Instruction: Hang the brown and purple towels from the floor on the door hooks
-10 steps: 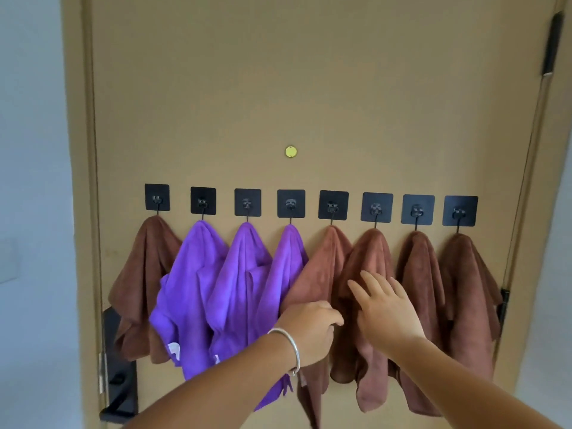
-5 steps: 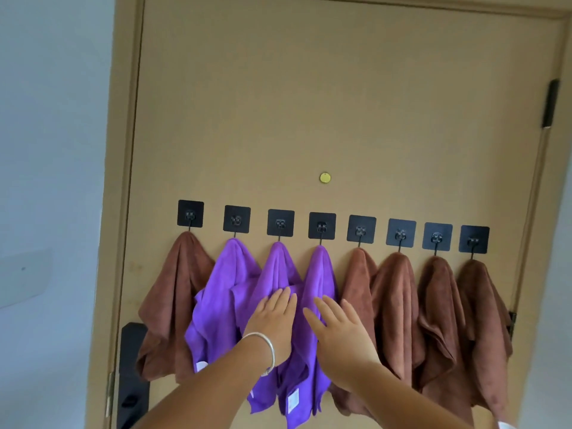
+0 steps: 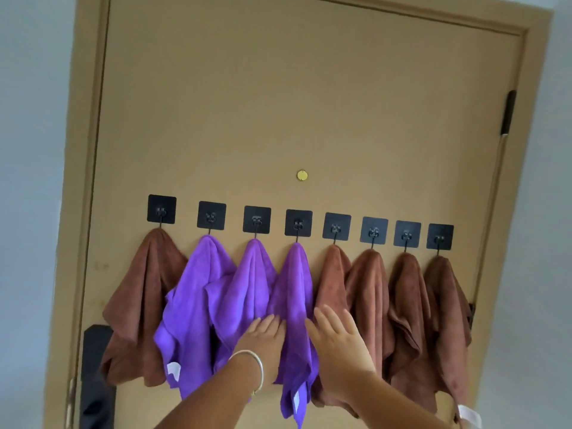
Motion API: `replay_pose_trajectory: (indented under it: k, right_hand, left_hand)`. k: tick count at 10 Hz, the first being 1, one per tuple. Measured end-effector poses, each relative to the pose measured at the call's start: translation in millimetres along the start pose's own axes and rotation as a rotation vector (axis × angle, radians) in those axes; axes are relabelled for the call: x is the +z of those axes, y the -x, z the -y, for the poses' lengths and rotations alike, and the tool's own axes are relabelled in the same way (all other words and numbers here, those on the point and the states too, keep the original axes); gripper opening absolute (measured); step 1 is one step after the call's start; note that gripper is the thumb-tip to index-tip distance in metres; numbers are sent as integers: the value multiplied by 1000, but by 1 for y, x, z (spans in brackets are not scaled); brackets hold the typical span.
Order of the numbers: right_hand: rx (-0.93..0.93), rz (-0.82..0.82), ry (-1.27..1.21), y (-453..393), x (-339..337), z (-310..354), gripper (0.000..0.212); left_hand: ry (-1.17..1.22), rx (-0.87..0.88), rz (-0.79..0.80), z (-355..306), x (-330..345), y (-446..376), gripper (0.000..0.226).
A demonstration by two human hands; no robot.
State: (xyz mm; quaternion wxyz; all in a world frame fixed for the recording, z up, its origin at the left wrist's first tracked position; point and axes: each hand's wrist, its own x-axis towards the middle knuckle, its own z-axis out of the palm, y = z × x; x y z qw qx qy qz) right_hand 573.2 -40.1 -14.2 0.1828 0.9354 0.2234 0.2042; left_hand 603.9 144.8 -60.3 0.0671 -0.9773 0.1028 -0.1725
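A tan door (image 3: 309, 103) carries a row of eight black hooks (image 3: 298, 223) that slopes slightly down toward its right edge, and a towel hangs from each. From the left edge the order is one brown towel (image 3: 145, 305), then three purple towels, then four brown ones reaching almost to the hinge side. The first purple towel (image 3: 192, 314) and the second (image 3: 247, 292) overlap at their lower folds, and the third purple towel (image 3: 294, 305) hangs from the fourth hook, just below a small brass peephole (image 3: 302, 175). Both hands reach up from the bottom edge of the view to that third purple towel. The left hand (image 3: 263, 339), with a silver bangle (image 3: 258, 366) on the wrist, lies flat with its fingers straight and close together, pressing on the cloth where the second and third purple towels meet. The right hand (image 3: 337, 339) is spread with straight fingers and rests on the right side of the third purple towel, next to the fifth towel (image 3: 332, 286), which is brown. Neither hand pinches any cloth. White labels show at the lower hems of the first and third purple towels. A black lock plate (image 3: 96, 376) sits at the door's lower left edge, and a black hinge (image 3: 507, 113) is on the right edge of the door.
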Motion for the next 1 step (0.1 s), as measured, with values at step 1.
replay_pose_trajectory:
  k: [1]
  right_hand:
    - [3, -33, 34, 18, -2, -4, 87]
  left_hand:
    - [-99, -92, -20, 9, -21, 29, 70]
